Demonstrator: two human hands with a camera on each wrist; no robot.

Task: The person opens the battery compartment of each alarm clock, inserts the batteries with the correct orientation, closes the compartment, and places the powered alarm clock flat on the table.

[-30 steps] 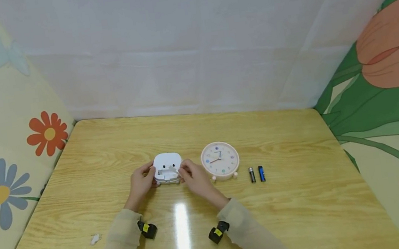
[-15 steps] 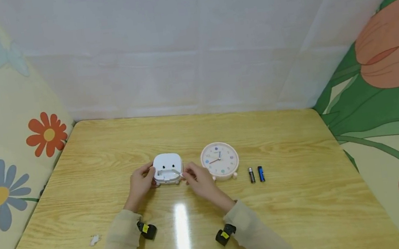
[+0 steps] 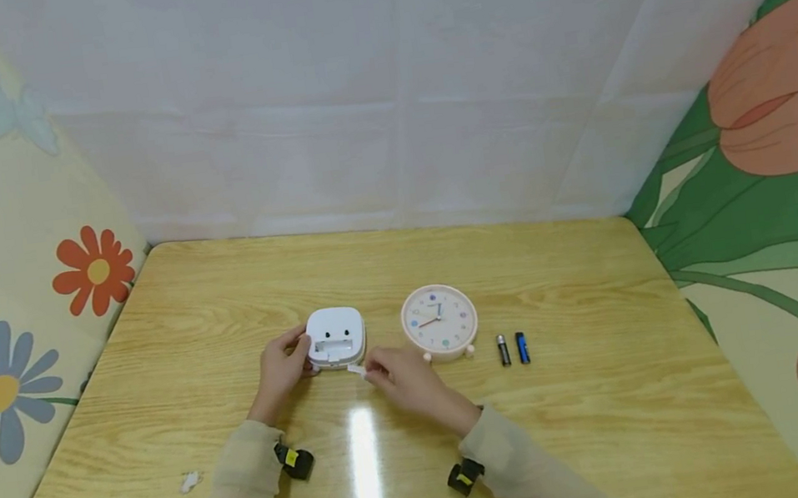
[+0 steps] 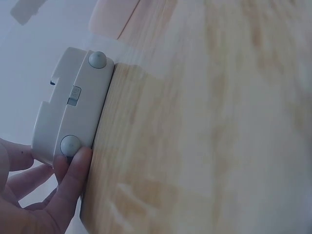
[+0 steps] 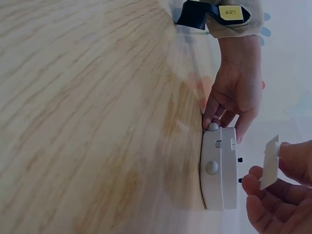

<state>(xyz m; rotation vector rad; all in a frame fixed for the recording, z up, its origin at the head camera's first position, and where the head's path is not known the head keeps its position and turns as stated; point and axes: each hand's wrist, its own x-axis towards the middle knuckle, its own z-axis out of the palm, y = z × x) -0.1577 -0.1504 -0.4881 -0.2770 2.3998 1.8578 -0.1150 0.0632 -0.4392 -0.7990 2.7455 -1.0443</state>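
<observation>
A white clock-like device [image 3: 334, 322] with two small ball feet lies on its front, back side up, showing two black knobs and an uncovered battery compartment [image 3: 334, 347]. My left hand [image 3: 282, 374] holds its left side, thumb on top; in the left wrist view, fingertips [image 4: 80, 163] press near one ball foot. Just in front of the device's right corner, my right hand [image 3: 410, 378] pinches a small white battery cover [image 5: 270, 163] between thumb and fingers. That cover is apart from the device.
To the right stands a round pink alarm clock [image 3: 440, 321], dial facing up. Beyond it lie a black battery [image 3: 504, 350] and a blue battery [image 3: 523, 348]. A white scrap [image 3: 191, 481] is on the wooden table [image 3: 584, 443] at the left front.
My right hand has drawn the battery cover away from the compartment, toward the front and slightly right. My left hand keeps its hold on the white device.
</observation>
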